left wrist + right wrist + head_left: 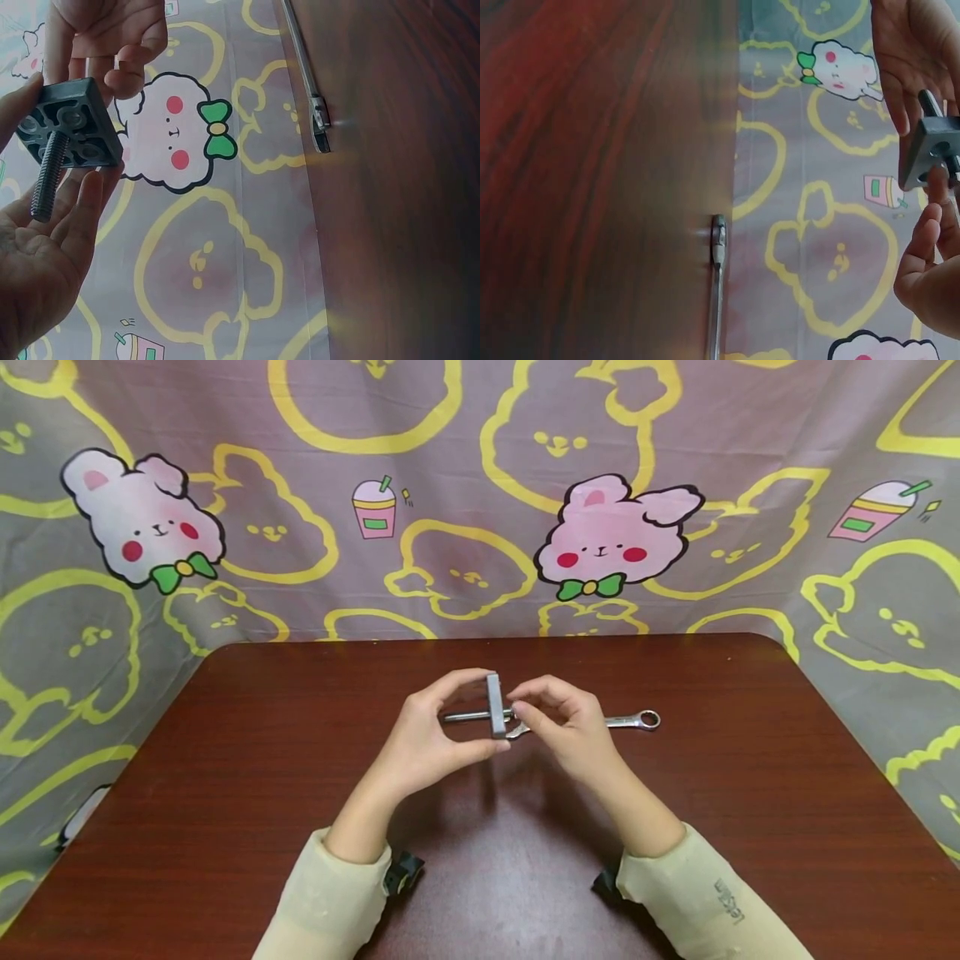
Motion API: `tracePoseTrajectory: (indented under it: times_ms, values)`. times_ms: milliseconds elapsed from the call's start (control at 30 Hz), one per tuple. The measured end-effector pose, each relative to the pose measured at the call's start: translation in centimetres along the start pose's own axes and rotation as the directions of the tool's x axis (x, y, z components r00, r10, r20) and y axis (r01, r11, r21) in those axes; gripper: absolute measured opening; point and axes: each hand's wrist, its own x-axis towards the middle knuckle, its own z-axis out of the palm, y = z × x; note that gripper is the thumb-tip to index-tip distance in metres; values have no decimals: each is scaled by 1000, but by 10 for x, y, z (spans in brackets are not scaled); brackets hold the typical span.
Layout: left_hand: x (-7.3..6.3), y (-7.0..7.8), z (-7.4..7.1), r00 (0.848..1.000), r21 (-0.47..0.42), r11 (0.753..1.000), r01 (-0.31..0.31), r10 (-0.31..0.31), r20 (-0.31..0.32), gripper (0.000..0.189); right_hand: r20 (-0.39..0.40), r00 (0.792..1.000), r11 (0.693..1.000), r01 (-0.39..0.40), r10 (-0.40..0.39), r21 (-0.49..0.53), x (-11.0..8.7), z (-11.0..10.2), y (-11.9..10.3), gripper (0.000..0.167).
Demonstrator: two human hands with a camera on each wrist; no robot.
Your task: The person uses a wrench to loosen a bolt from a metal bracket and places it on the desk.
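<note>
Above the table, my left hand (420, 739) holds a square grey block (496, 706) by its edges between thumb and fingers. A threaded bolt (50, 180) passes through the block, its long shank pointing left toward my left palm. On the block's other side, my right hand (577, 727) pinches the bolt's short end with thumb and fingertips. Recesses and ribs show on the block's face in the left wrist view. Below and behind my right hand lies a combination wrench (622, 722), its ring end to the right and its middle hidden by that hand.
The dark brown tabletop (262, 777) stretches around both hands. A patterned curtain (465, 468) with rabbit drawings hangs behind and along the sides of the table. Black straps (403, 872) show at both sleeve cuffs.
</note>
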Motion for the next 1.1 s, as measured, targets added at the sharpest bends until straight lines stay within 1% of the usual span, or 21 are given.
tracePoseTrajectory:
  times_ms: [133,233,367,467,633,800,967,1100]
  values:
    - [0,-1,-2,1000,-14,1000,4,-4,-8,70,44,995,996,89,-88,-22,0,-1,0,19]
    - [1,-1,-2,1000,-23,1000,11,-11,-7,70,58,991,992,123,-121,-29,0,-2,1,21]
    - [1,0,-1,1000,-41,999,15,-15,2,69,52,993,994,106,-104,-22,0,-3,1,22]
    - [1,1,-1,1000,-53,999,10,-10,4,68,32,996,996,84,-83,-29,1,-4,0,20]
    - [1,1,-1,1000,-21,1000,0,0,-1,68,4,999,999,34,-34,-31,1,-3,0,15]
    - [0,1,0,1000,5,1000,-4,4,-3,69,-11,1000,1000,-15,15,9,0,-2,1,12]
    - [1,0,0,1000,5,1000,-20,20,-5,70,-1,1000,998,-27,27,59,0,-1,2,13]
    - [1,-1,-1,1000,3,1000,-24,24,-10,70,3,1000,1000,-10,10,22,0,0,1,13]
